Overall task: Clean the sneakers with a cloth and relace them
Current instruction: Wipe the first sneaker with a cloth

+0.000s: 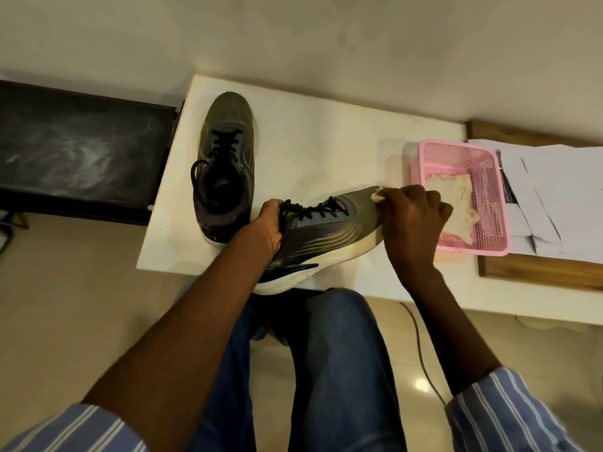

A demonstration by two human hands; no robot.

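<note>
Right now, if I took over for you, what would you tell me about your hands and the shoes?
Left hand: grips the near sneaker at its collar, tipped on its side at the table edge.
Right hand: holds a small cloth against that sneaker's toe.
The other sneaker stands upright on the table, laced.
Another cloth lies in the pink basket.
Done: can't tell how much is wiped.
Left: finish wiping this one, clean the other, then relace both.

One laced olive sneaker (329, 233) lies tilted at the table edge, a pale cloth (378, 194) on its toe, the other sneaker (225, 171) upright behind.
</note>
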